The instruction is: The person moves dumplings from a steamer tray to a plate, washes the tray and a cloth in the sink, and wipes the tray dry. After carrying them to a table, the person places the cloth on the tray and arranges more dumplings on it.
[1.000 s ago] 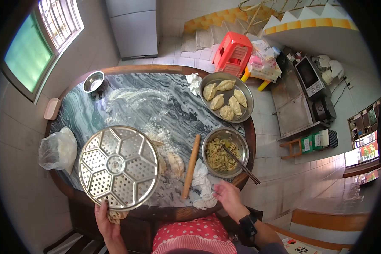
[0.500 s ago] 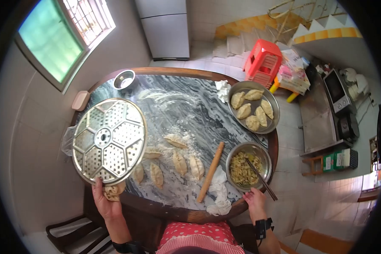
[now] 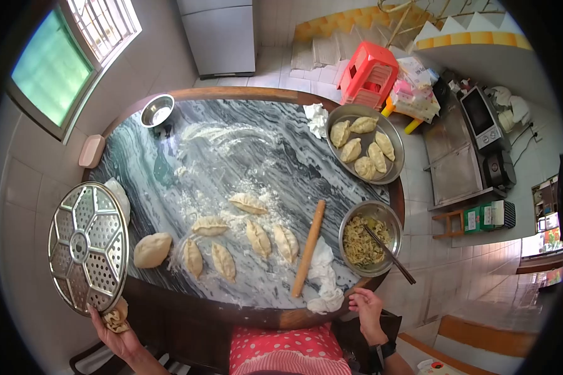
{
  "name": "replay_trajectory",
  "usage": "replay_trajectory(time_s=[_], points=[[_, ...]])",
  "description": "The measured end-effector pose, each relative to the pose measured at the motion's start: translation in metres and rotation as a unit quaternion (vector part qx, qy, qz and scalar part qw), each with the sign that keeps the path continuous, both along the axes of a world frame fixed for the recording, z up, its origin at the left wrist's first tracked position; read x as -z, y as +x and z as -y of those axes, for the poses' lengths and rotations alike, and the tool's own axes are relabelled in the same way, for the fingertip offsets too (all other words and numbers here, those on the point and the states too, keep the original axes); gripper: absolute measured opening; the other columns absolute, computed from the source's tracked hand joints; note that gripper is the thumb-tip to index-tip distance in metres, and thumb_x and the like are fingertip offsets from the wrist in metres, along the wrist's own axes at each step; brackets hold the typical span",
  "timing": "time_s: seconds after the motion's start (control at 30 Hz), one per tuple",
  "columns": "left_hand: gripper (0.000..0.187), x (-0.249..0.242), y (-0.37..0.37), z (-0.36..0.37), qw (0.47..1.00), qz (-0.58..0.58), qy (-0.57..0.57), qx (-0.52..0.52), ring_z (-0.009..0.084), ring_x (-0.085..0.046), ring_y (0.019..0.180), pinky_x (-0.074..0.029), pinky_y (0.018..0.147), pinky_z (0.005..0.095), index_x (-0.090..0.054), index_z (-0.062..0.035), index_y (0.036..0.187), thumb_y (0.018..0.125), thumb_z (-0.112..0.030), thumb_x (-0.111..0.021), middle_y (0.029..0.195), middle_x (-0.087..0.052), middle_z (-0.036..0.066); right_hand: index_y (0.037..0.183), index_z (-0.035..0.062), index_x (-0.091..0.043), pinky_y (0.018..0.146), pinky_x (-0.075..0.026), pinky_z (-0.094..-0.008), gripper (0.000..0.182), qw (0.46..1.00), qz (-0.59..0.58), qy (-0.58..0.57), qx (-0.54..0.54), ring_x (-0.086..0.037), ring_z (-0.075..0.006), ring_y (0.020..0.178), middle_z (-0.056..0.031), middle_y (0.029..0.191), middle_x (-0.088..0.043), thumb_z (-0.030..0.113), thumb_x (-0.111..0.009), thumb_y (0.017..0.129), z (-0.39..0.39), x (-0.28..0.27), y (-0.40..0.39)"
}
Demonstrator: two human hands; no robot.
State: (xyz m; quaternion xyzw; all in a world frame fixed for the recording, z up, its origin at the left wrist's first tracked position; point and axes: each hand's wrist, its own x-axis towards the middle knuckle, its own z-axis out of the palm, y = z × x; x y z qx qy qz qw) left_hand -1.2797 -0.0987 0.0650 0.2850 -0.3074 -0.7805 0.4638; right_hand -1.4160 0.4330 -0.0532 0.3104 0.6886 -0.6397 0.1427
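Observation:
My left hand (image 3: 120, 337) is at the lower left, its fingers at the lower rim of a round perforated metal steamer rack (image 3: 87, 250), held tilted beyond the table's left edge. A dough wrapper with filling (image 3: 117, 317) rests by the same hand, just under the rack. My right hand (image 3: 366, 307) hovers at the front table edge, fingers loosely bent and apart, with nothing visible in it. Above it stands a metal bowl (image 3: 391, 220) of chopped filling (image 3: 363, 242) with chopsticks (image 3: 391, 256) in it. Several shaped dumplings (image 3: 258, 239) lie on the floured marble.
A lump of dough (image 3: 152, 250) sits at the left of the table (image 3: 281, 156). A rolling pin (image 3: 308, 249) and white cloth (image 3: 324, 278) lie near the right front. A metal pan (image 3: 394, 165) holds several dumplings. A small metal bowl (image 3: 157, 111) and pink dish (image 3: 92, 151) stand farther back.
My left hand has moved left and down with the steamer rack, uncovering the dough lump. My right hand has drawn away from the filling bowl's rim. The view has shifted slightly.

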Motion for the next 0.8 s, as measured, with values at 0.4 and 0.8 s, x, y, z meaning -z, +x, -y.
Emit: replay_trajectory(time_s=[0.4,0.8], points=[[0.032,0.013,-0.08,0.071,0.984,0.035,0.005,0.173,0.0203,-0.059,0.111,-0.051,0.094,0.0377,-0.051,-0.0063,0.128,0.097,-0.016,-0.051,0.122,-0.06,0.009,0.106,-0.0034,-0.065,0.065,-0.051,-0.0236,0.022,0.968,-0.162,0.019,-0.188,-0.063,-0.0111,0.075,-0.0084,0.088,-0.068,0.01,-0.061,0.089,0.21,-0.097,-0.138],[0.036,-0.018,0.019,0.171,0.994,-0.083,-0.011,0.072,0.0272,-0.055,0.119,-0.045,0.101,0.0491,-0.052,-0.0039,0.129,0.1,-0.024,-0.047,0.133,-0.054,0.012,0.106,-0.0019,-0.064,0.068,-0.049,-0.0274,0.025,0.834,-0.242,0.259,-0.424,-0.061,-0.0134,0.075,-0.0079,0.086,-0.067,0.012,-0.061,0.085,0.268,-0.097,-0.223]])
